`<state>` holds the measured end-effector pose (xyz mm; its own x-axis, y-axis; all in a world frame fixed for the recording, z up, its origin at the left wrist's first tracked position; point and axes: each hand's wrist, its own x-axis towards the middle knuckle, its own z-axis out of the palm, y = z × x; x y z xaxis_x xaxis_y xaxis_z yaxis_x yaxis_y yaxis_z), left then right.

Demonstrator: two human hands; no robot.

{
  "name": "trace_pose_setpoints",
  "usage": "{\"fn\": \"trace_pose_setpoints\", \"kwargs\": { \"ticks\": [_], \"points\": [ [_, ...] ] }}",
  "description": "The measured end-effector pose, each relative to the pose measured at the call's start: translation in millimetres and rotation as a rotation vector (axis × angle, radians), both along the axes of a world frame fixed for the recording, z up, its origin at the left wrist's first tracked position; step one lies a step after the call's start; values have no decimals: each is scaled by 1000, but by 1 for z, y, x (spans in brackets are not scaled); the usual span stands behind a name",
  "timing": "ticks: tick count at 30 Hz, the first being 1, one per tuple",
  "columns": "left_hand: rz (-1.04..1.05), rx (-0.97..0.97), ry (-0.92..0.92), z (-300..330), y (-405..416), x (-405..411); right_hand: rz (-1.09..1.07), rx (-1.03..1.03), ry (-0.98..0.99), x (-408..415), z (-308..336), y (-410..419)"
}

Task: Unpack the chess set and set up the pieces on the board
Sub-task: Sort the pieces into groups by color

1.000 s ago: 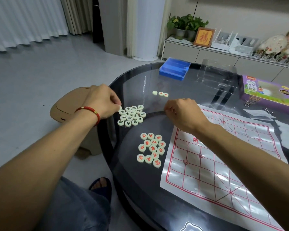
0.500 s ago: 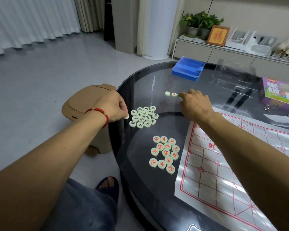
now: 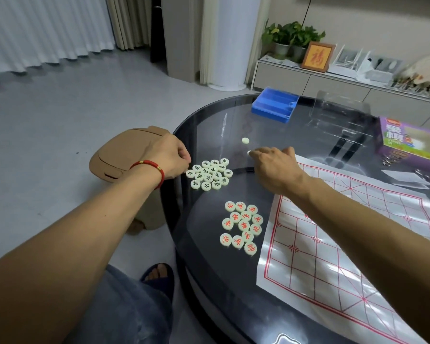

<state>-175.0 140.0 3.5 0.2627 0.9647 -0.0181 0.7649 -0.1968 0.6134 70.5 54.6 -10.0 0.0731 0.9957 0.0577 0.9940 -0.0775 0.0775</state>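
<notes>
Black-lettered pieces [image 3: 210, 173] lie in a cluster on the round glass table [image 3: 233, 281]; red-lettered pieces [image 3: 242, 227] form a second cluster nearer me. My left hand [image 3: 168, 157], fingers curled, pinches the leftmost black-lettered piece [image 3: 189, 173], which lies flat at the cluster's edge. Beyond the black cluster, my right hand [image 3: 274, 167] pinches a pale piece [image 3: 249, 152] at its fingertips. One loose piece [image 3: 245, 140] lies just past it. The white paper board [image 3: 358, 232] with red lines is spread at the right, under my right forearm.
A blue tray [image 3: 274, 104] and a clear plastic lid [image 3: 340, 115] sit at the table's far side. A purple box [image 3: 410, 142] stands at the far right. A brown bin [image 3: 129, 155] is on the floor left of the table.
My right hand reached out to the three loose pieces and drew back holding one; a single piece now lies there. My left hand slid its piece down the black cluster's left edge.
</notes>
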Motion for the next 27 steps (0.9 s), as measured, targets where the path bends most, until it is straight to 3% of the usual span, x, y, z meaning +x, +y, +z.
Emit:
{"fn": "trace_pose_setpoints", "kwargs": {
  "ticks": [7, 13, 17, 21, 27],
  "points": [
    [-28, 50, 78, 7, -10, 6, 236, -100, 108, -23, 19, -91],
    [-33, 68, 87, 8, -12, 10, 331, -106, 100, -27, 26, -106],
    [-26, 62, 74, 9, -12, 10, 267, 6, 100, -20, 26, -64],
    [-16, 23, 49, 12, -10, 8, 72, 80, 108, -14, 23, 8],
    [-34, -65, -5, 9, -2, 4, -61, 2, 30, -2, 2, 70]
  ]
}}
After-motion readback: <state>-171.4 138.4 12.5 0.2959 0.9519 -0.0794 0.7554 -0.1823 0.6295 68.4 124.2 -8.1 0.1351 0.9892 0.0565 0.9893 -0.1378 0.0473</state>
